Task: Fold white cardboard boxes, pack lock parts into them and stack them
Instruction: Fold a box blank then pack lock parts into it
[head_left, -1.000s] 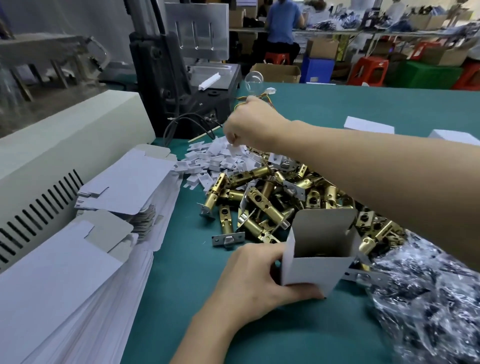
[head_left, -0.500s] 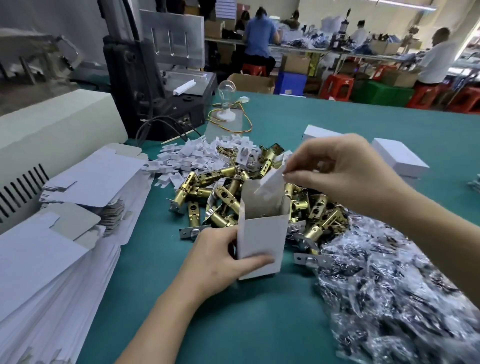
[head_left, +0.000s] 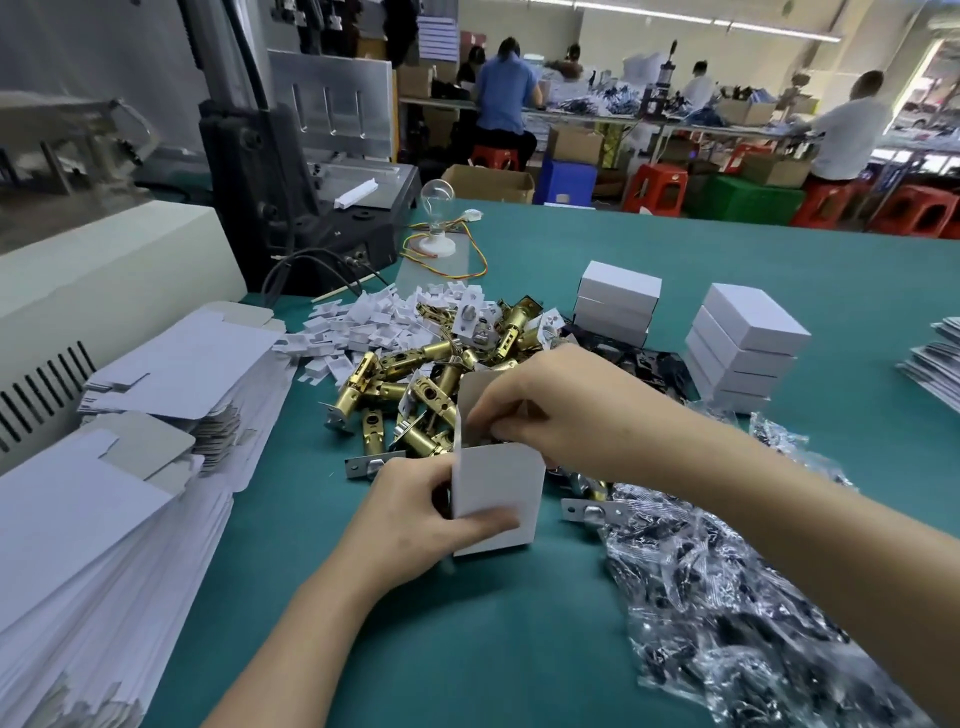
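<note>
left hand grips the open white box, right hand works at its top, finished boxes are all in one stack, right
Not quite: the head view shows the finished boxes in two stacks, not one. The left hand, right hand and open white box are as you say.

Single head cam, wide-angle, sits over near edge of teal table (head_left: 519, 649), faces fwd & down, close on left hand (head_left: 415, 525), right hand (head_left: 561, 410) & white cardboard box (head_left: 498, 493), w/ far workbench (head_left: 587, 115) at top.

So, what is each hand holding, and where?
The left hand grips the white box by its lower part, thumb across the front. The right hand curls at its open top; what it pinches cannot be told.
</note>
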